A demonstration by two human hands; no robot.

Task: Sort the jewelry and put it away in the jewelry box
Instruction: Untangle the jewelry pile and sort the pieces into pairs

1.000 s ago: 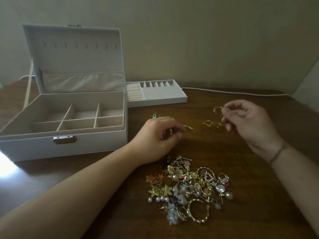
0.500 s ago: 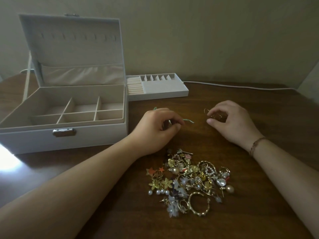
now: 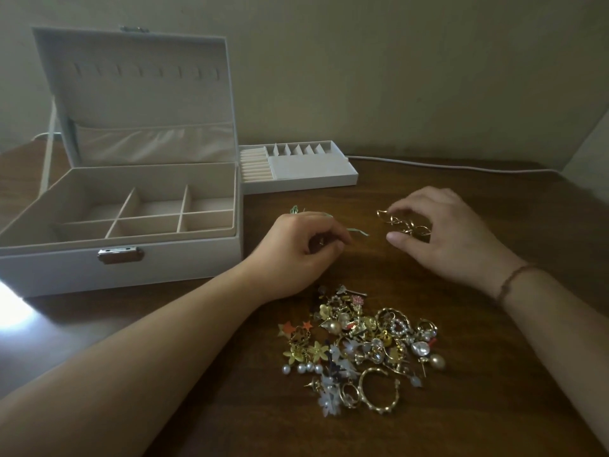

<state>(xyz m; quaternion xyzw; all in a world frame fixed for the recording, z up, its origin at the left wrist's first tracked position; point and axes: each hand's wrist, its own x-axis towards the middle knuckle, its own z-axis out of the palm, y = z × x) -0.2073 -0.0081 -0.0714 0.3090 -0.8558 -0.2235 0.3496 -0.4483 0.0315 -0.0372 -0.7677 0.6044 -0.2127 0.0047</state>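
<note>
1. Dim room, plain beige wall behind a dark wooden table [image 3: 494, 374], with a white cable [image 3: 461, 166] running along the back edge.
2. White jewelry box [image 3: 125, 258] sits open, lid up; its removable tray [image 3: 306, 173] rests just right of the box.
3. Right of the box, the left hand [image 3: 296, 255] is curled, pinching a small greenish piece [image 3: 357, 231].
4. Further right of the box, the right hand [image 3: 441, 235] arches over gold twisted earrings [image 3: 403, 224], fingertips touching them; real grip, can't tell.
5. Jewelry pile [image 3: 359, 347] lies right of and nearer than the box.
</note>
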